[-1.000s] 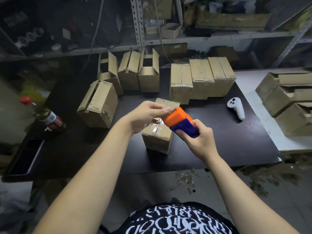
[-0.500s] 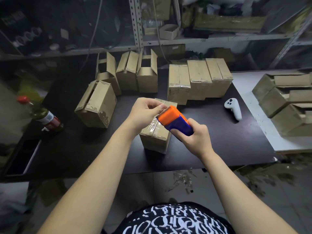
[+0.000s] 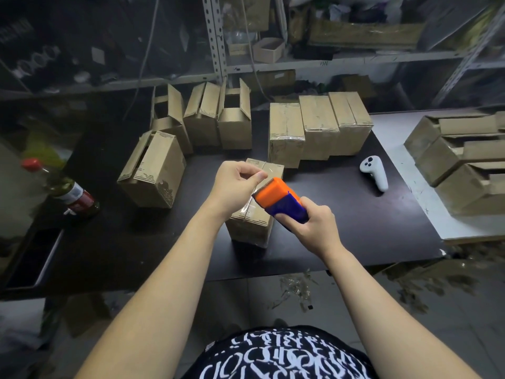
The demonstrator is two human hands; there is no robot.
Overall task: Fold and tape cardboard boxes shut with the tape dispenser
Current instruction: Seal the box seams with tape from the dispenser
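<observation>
Right hand (image 3: 311,228) grips the orange-and-blue tape dispenser (image 3: 278,198) just above the box (image 3: 251,222) at mid-table. Left hand (image 3: 235,184) pinches at its toothed edge, presumably the tape end, too clear to make out. Three taped boxes (image 3: 317,127) stand behind; several untaped boxes (image 3: 202,116) stand open at back left. The hands hide most of the near box's top.

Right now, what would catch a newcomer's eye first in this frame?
The orange and blue tape dispenser, gripped by the right hand at centre above a small taped box, stands out. The left hand pinches the tape by its toothed edge. Behind, sealed boxes stand right of open-flapped ones on the black table.
</observation>
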